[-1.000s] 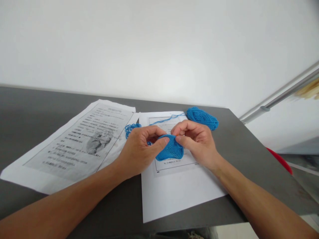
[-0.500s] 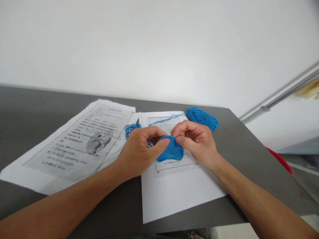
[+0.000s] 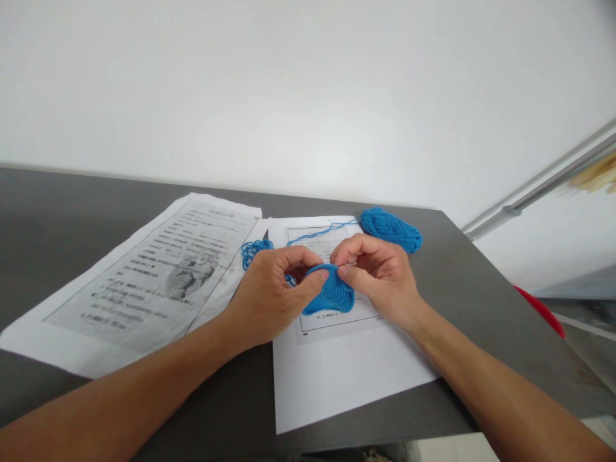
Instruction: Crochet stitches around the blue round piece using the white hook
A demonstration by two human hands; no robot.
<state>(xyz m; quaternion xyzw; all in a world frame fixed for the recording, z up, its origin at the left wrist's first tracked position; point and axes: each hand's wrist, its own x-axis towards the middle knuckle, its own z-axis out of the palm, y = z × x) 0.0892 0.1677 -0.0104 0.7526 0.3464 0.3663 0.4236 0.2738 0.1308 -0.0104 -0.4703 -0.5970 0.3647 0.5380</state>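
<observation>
A small round blue crochet piece (image 3: pixel 334 295) hangs between my hands above a printed sheet. My left hand (image 3: pixel 274 289) pinches its upper left edge between thumb and fingers. At the upper right edge, the thumb and forefinger of my right hand (image 3: pixel 378 273) are closed on the same piece. Whether a hook lies in the right fingers is hidden. Beyond my right hand rests a ball of blue yarn (image 3: pixel 391 229), from which a strand (image 3: pixel 322 232) runs left across the paper. Loose loops of blue yarn (image 3: pixel 255 250) lie behind my left hand.
On the grey table (image 3: pixel 385 417), one printed sheet (image 3: pixel 312 391) lies under my hands and another printed sheet (image 3: pixel 139 269) with a picture lies to the left. A white wall (image 3: pixel 289 96) stands behind. Something red (image 3: pixel 539 310) shows past the right edge.
The right fingertips have shifted very slightly left along the crochet piece's top edge. Both hands keep their hold, and the yarn and sheets stay put.
</observation>
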